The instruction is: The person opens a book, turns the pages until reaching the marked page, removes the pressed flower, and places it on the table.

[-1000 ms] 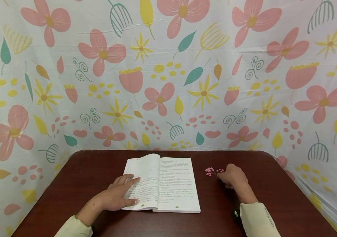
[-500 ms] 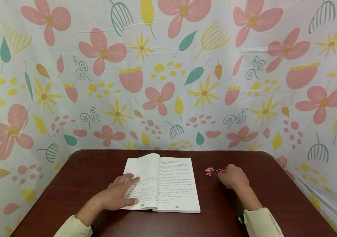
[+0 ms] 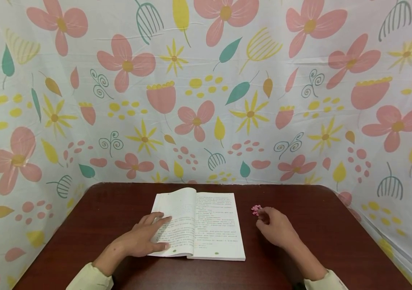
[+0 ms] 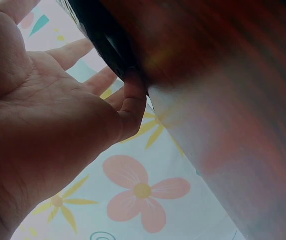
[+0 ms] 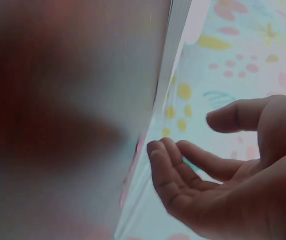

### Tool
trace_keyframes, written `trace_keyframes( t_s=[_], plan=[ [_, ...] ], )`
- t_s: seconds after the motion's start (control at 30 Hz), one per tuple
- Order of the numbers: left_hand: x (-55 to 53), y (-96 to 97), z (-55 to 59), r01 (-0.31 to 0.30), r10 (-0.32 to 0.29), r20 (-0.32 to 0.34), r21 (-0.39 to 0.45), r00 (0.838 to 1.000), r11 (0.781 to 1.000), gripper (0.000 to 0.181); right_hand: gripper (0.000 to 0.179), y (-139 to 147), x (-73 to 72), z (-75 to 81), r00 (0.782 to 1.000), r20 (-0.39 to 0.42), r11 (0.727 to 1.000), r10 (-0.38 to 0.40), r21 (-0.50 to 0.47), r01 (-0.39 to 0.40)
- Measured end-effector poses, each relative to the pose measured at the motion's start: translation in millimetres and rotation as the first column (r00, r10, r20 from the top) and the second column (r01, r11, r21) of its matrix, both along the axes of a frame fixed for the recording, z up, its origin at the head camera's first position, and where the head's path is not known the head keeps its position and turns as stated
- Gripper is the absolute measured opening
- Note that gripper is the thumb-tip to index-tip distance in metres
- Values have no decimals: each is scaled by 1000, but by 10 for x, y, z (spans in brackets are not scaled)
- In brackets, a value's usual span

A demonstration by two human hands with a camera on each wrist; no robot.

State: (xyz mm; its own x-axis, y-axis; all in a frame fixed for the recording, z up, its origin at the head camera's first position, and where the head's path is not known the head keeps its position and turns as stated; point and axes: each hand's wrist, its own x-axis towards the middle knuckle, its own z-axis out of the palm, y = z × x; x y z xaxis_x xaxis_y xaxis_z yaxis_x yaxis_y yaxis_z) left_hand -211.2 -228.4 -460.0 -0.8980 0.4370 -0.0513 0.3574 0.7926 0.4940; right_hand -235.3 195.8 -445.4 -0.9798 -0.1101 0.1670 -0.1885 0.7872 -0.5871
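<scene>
An open book with printed pages lies on the dark wooden table. My left hand rests on its left page with the fingers spread. In the left wrist view, that hand reaches across the edge of the book, its palm side showing. A small sprig of pink flowers lies right of the book, partly covered by my right hand. The right wrist view shows the right hand with loosely bent fingers, the thumb held apart and nothing between them. Beyond those fingertips, pink bits of the sprig show along the tabletop.
The table has a reddish brown, glossy top with rounded far corners. Behind and at both sides hangs a white curtain printed with flowers and leaves. Pale sleeves cover the forearms.
My right hand has let go of the sprig's stem, its thumb and fingers parting, and it has shifted slightly left and turned over the flowers. The left hand stays on the page.
</scene>
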Motion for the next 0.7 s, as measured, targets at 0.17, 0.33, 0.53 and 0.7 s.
trace_keyframes(
  t_s=[0.17,0.33,0.53,0.7],
  plan=[
    [4,-7,9,-1,1,2,4,1000,1000,79,39,-109,81,-31,996,55,986,73,-152,-64],
    [3,-8,25,-4,4,11,6,1000,1000,79,45,-203,135,-34,975,139,938,173,-326,-119],
    [9,-2,36,-3,3,1,6,1000,1000,78,53,-238,154,-48,927,224,884,301,-431,-182],
    [-2,4,19,-21,21,-11,-4,1000,1000,79,57,-251,146,-66,879,271,847,392,-480,-229]
  ],
)
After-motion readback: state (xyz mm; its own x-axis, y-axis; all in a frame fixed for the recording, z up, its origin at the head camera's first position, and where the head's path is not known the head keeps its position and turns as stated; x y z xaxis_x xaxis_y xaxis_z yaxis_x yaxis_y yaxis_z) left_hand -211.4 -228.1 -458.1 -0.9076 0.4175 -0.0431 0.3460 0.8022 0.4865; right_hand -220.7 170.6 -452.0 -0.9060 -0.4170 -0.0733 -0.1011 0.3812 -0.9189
